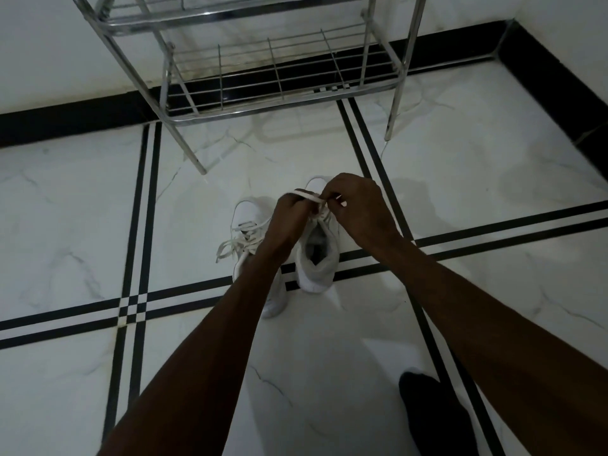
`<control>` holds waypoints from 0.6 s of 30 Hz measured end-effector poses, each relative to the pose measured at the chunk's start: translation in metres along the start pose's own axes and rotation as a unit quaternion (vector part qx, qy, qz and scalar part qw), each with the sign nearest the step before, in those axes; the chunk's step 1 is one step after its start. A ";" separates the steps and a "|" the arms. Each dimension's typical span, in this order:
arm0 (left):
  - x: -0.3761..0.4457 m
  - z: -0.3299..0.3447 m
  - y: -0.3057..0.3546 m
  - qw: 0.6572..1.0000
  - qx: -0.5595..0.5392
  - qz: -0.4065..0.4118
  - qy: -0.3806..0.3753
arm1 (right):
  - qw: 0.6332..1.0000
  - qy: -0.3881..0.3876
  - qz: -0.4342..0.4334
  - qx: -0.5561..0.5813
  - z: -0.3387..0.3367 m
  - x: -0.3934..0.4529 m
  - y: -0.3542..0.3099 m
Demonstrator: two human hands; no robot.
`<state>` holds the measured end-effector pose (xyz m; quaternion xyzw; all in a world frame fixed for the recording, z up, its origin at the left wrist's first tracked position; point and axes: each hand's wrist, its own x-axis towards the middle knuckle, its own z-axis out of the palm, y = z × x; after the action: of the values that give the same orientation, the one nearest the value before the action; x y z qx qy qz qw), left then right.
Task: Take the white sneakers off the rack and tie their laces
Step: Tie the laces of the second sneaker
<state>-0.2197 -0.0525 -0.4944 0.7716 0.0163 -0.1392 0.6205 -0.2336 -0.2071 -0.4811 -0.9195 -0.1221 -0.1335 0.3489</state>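
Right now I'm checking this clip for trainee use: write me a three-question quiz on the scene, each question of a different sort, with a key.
1. True or false: both white sneakers still sit on the metal rack.
2. Which sneaker are the left hand and right hand working on? A) the left sneaker B) the right sneaker C) neither
3. In a few words, how do the laces of the left sneaker lie?

Key:
1. False; both stand on the floor in front of the rack.
2. B; both hands pinch its lace.
3. Its loose laces splay out to the side; whether they are knotted cannot be told.
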 end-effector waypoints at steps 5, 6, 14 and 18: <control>-0.007 0.000 0.005 1.000 0.017 0.011 0.008 | 0.998 0.039 0.017 0.049 0.003 0.000 -0.008; -0.008 -0.002 0.004 1.000 0.028 0.010 0.006 | 0.997 0.035 0.021 0.061 0.003 -0.001 -0.009; -0.015 -0.005 -0.008 0.995 0.047 -0.011 0.085 | 0.969 0.034 0.152 0.193 0.002 -0.003 -0.004; -0.007 -0.020 -0.007 0.990 0.001 -0.041 0.136 | 0.939 0.013 0.213 0.269 0.004 -0.007 0.002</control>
<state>-0.2238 -0.0309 -0.4958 0.7828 0.1314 -0.0583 0.6055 -0.2386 -0.2067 -0.4874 -0.7937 0.0496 -0.0307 0.6054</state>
